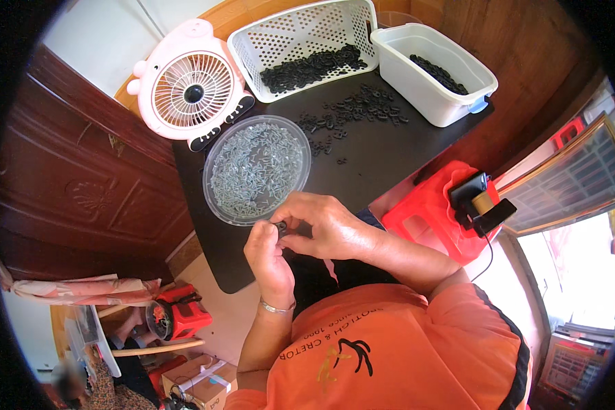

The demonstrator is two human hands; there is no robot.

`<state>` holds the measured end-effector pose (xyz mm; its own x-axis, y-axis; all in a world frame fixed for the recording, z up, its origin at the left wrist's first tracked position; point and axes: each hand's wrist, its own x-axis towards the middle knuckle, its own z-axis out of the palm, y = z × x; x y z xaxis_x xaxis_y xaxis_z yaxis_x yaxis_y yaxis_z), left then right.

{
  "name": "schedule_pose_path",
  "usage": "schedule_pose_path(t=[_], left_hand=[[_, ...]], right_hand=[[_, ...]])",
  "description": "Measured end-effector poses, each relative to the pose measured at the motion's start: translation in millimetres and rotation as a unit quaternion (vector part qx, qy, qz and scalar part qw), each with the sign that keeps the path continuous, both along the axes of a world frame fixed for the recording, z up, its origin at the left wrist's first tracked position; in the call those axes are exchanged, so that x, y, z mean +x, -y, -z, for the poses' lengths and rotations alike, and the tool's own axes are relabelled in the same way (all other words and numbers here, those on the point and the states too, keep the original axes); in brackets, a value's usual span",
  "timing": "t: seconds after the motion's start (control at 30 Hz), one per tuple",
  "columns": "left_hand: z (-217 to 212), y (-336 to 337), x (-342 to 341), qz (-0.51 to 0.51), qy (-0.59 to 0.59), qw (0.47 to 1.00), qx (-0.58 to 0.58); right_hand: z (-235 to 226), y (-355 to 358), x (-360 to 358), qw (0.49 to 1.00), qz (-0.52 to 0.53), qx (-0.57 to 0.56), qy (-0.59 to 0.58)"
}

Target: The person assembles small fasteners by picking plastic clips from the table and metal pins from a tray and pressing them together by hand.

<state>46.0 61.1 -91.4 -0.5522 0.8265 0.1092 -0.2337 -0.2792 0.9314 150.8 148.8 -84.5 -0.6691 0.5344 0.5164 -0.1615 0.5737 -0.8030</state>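
Note:
My left hand (268, 258) and my right hand (326, 225) meet at the near edge of the dark table. Between their fingertips is a small black plastic piece (281, 226), mostly covered by the fingers. Both hands are closed on it. Just beyond them stands a round clear tub (306, 157) full of small silvery screws (256, 167). Loose black plastic pieces (362, 109) lie scattered on the table past the tub. More of them fill part of a white perforated basket (301, 31) at the back and a white bin (417, 89) at the back right.
A pink fan (195, 92) stands at the table's (389, 160) back left. Right of the table is a red plastic stool (430, 212) with black devices on it. At the lower left are a cardboard box (201, 379), another red stool (193, 311) and a person (102, 383).

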Motion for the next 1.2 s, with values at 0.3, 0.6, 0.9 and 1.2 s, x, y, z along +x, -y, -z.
schedule_pose_path(t=[0.3, 0.6, 0.9, 1.2], left_hand=[[-3, 3, 4, -0.018, -0.007, 0.999, -0.044], [8, 10, -5, 0.0, -0.073, 0.997, -0.018], [7, 8, 2, -0.001, -0.08, 0.996, -0.038], [3, 3, 7, 0.022, -0.067, 0.996, -0.052]], right_hand=[[6, 4, -4, 0.993, 0.045, 0.1, -0.036], [1, 4, -1, 0.993, 0.02, 0.109, -0.047], [6, 5, 2, 0.984, 0.044, 0.174, 0.003], [-5, -15, 23, 0.974, 0.117, 0.196, 0.005]])
